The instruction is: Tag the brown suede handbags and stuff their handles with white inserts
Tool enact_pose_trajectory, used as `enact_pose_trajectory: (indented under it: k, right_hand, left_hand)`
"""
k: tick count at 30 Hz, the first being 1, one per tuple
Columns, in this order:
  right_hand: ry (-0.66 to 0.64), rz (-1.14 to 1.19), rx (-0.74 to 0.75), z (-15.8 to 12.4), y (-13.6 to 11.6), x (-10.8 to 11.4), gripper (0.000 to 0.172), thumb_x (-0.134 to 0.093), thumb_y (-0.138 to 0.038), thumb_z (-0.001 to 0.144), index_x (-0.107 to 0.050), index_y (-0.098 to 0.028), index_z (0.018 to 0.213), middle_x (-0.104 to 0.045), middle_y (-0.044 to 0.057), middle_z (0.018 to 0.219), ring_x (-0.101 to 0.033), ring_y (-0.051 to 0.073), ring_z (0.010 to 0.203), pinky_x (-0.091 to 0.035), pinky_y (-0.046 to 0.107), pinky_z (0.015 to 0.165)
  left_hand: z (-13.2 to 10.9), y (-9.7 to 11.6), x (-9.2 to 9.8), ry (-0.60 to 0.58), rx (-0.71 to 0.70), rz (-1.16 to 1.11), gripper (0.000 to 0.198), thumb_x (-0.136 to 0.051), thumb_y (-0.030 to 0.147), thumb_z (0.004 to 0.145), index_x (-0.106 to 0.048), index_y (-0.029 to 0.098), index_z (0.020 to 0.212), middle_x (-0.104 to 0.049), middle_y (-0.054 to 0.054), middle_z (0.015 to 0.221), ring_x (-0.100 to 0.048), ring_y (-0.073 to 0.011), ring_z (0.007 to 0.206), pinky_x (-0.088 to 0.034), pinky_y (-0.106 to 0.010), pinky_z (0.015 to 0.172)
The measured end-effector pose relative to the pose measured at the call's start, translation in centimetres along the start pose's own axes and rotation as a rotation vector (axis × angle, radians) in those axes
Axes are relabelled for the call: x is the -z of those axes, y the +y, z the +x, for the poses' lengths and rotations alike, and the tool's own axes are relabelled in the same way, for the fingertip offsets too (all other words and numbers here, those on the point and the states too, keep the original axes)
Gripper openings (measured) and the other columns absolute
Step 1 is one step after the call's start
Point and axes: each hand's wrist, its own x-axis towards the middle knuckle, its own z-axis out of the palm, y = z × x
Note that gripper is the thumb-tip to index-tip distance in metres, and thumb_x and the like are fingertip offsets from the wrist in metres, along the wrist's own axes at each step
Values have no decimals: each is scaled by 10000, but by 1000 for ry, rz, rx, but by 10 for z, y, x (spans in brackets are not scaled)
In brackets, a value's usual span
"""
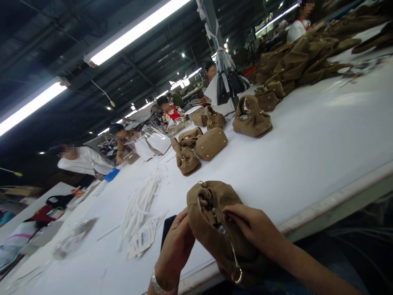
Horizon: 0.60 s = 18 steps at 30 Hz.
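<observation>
Hands (256, 226) on bag (215, 242) — apparently closed

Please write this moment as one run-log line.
Left hand: holding brown bag | Right hand: at its open top | Bag: by table edge | Nearby: white strips, paper tags

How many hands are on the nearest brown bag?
2: the left hand at the left side of the brown bag, the right hand at the right edge of its opening. Some fingers are hidden.
</observation>
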Motion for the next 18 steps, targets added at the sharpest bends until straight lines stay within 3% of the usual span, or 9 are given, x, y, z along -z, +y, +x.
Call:
enact_pose_trajectory:
  k: [4, 6, 9, 11, 14, 16, 18]
  right_hand:
    - [6, -61, -12, -2, 16, -2, 295, -464, -246, 953, -694, -235, 1138, -724, 62, 1133, -669, 241, 1051, -528, 415, 953]
    - [24, -60, -23, -5, 20, -4, 295, -452, -277, 970, -699, -235, 1126, -724, 69, 1125, -669, 243, 1052, -533, 412, 950]
    - [38, -41, -33, -12, 20, -10, 298, -432, -292, 988, -701, -250, 1107, -730, 64, 1101, -683, 228, 1022, -554, 374, 923]
    - [25, -44, 0, -15, 20, -15, 290, -430, -281, 992, -697, -261, 1102, -736, 52, 1078, -696, 208, 988, -573, 335, 885]
    - [38, -88, 128, -16, 25, -16, 278, -455, -255, 982, -679, -267, 1146, -736, 36, 1093, -702, 175, 988, -580, 268, 867]
    - [110, -142, 196, -15, 34, -9, 273, -487, -254, 971, -674, -275, 1168, -738, 24, 1107, -706, 161, 997, -574, 232, 877]
    - [216, -196, 203, -16, 46, 5, 247, -525, -282, 960, -687, -293, 1146, -747, 4, 1086, -717, 154, 978, -574, 207, 869]
  left_hand:
    - [-9, -1, 7, -6, -13, -92, 277, -769, 358, 764, -775, 211, 1000, -742, -62, 1063, -678, -214, 991, -554, -267, 830]
    - [-12, 1, 4, -35, 5, -123, 376, -693, 487, 806, -765, 200, 1038, -710, -103, 1170, -655, -279, 1092, -556, -349, 887]
    - [-13, 7, -10, -90, 37, -148, 529, -604, 613, 838, -719, 199, 1146, -704, -140, 1149, -656, -320, 1087, -545, -433, 917]
    - [-12, 11, -23, -108, 23, -145, 465, -672, 545, 829, -696, 215, 1156, -714, -112, 1046, -680, -280, 992, -549, -402, 888]
    - [-6, 21, -37, -96, -27, -107, 324, -765, 394, 796, -696, 180, 1029, -625, -13, 756, -624, -140, 703, -545, -285, 746]
    - [-2, 31, -40, -97, -33, -45, 294, -758, 396, 804, -682, 157, 956, -502, 41, 630, -496, -79, 552, -492, -223, 605]
    - [0, 43, -38, -121, -2, 110, 343, -745, 445, 805, -671, 164, 987, -483, 51, 598, -460, -79, 517, -443, -212, 544]
